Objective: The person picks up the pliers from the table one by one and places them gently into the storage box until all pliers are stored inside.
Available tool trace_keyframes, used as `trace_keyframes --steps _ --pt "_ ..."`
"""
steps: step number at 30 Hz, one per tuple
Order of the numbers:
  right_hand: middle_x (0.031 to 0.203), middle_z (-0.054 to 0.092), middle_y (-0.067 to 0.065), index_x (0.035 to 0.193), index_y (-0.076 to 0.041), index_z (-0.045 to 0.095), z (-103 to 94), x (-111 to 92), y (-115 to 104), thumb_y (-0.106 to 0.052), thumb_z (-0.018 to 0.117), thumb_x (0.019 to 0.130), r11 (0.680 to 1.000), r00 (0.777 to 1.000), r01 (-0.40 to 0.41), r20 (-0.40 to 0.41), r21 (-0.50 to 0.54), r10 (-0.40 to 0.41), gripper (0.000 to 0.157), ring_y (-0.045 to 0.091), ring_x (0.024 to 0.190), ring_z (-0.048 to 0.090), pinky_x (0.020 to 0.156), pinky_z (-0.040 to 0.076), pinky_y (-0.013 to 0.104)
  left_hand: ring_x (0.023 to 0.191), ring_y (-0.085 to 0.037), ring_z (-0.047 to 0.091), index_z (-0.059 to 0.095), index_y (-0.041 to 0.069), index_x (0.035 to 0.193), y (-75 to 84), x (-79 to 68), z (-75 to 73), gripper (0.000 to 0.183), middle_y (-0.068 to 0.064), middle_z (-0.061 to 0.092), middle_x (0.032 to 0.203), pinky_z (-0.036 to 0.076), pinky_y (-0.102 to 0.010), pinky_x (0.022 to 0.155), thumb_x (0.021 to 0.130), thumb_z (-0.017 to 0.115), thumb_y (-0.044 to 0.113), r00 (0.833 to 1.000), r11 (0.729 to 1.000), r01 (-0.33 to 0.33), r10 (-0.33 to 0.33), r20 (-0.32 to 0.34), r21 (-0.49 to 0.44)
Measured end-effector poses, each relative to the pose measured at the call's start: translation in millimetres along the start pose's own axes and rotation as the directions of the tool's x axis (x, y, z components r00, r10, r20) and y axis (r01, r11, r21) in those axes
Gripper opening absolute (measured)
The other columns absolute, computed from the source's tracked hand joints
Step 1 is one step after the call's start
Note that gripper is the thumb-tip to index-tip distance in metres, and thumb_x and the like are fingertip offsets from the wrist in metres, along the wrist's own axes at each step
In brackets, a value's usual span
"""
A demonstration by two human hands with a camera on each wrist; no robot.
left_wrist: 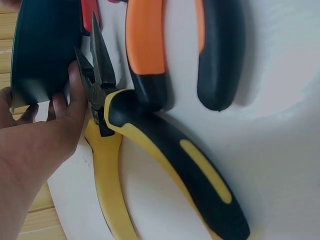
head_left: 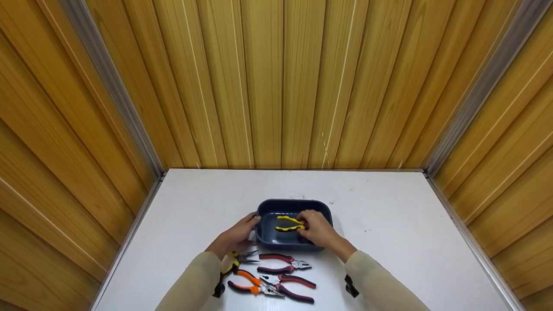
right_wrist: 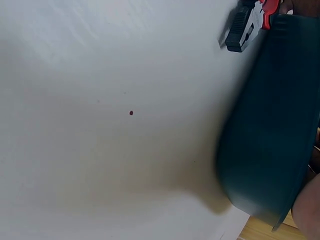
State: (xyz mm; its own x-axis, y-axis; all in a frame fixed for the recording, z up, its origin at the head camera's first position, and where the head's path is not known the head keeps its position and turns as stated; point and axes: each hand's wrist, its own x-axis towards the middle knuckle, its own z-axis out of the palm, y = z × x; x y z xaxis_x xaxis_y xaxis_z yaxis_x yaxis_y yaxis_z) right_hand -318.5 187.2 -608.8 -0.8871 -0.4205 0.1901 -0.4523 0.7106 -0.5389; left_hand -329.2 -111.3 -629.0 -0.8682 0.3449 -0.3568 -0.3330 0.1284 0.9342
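A dark blue rectangular plastic basin (head_left: 289, 247) stands on the white table. My left hand (head_left: 238, 231) grips its left side, thumb at the rim and fingers against the outside; the left wrist view shows this hand (left_wrist: 45, 135) on the basin wall (left_wrist: 47, 55). Inside the basin, my right hand (head_left: 319, 230) holds pliers with yellow-and-black handles (head_left: 290, 228). Their handles spread to the left, while the head is hidden under my fingers. In the right wrist view, the basin's outer wall (right_wrist: 270, 115) covers most of that hand.
In front of the basin lie yellow-and-black long-nose pliers (left_wrist: 165, 140), orange-and-black pliers (head_left: 247, 274), and two red-and-black pliers, one (head_left: 276, 258) nearer the basin and another (head_left: 298, 280) closer to me. Wood-patterned walls (head_left: 281, 86) enclose the table's back and sides.
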Motion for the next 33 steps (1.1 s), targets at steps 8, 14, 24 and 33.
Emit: trace_keyframes --steps 8,14,24,33 --pt "0.110 0.070 0.006 0.116 -0.005 0.072 6.0 0.7 0.8 -0.013 0.084 0.093 1.000 1.000 0.008 0.022 -0.019 -0.008 0.027 0.024 0.101 0.062 0.090 0.053 0.047 0.153 -0.041 0.033 0.028 0.009 0.168 -1.7 -1.5 0.0 0.062 -0.025 0.039 0.164 0.052 -0.052 0.103 0.116 0.044 0.039 1.000 1.000 -0.011 0.011 0.008 -0.011" --pt "0.109 0.070 0.006 0.116 -0.004 0.073 6.2 -2.1 2.8 -0.012 0.083 0.094 0.999 0.999 0.029 0.023 -0.021 -0.029 0.026 0.023 0.101 0.063 0.088 0.053 0.047 0.154 -0.041 0.032 0.024 0.008 0.168 -1.1 -1.5 2.8 0.065 -0.026 0.037 0.165 0.053 -0.052 0.101 0.115 0.044 0.038 0.999 0.999 -0.020 0.021 0.026 -0.034" --pt "0.106 0.072 0.005 0.114 -0.005 0.075 7.4 -2.6 5.5 -0.013 0.084 0.093 1.000 0.998 -0.005 0.055 -0.019 0.006 0.024 0.018 0.095 0.063 0.083 0.056 0.040 0.151 -0.037 0.036 0.024 0.011 0.169 1.3 -0.2 3.3 0.066 -0.025 0.038 0.164 0.056 -0.046 0.096 0.115 0.044 0.042 1.000 1.000 0.005 -0.004 0.026 -0.020" --pt "0.107 0.074 0.004 0.113 -0.007 0.077 7.1 -0.1 4.1 -0.014 0.084 0.093 0.999 0.994 -0.024 0.109 -0.025 0.026 0.023 0.020 0.098 0.065 0.088 0.055 0.045 0.154 -0.041 0.032 0.024 0.010 0.169 0.4 -0.3 2.2 0.064 -0.025 0.037 0.165 0.052 -0.050 0.101 0.115 0.044 0.039 1.000 1.000 -0.004 0.005 0.015 -0.024"
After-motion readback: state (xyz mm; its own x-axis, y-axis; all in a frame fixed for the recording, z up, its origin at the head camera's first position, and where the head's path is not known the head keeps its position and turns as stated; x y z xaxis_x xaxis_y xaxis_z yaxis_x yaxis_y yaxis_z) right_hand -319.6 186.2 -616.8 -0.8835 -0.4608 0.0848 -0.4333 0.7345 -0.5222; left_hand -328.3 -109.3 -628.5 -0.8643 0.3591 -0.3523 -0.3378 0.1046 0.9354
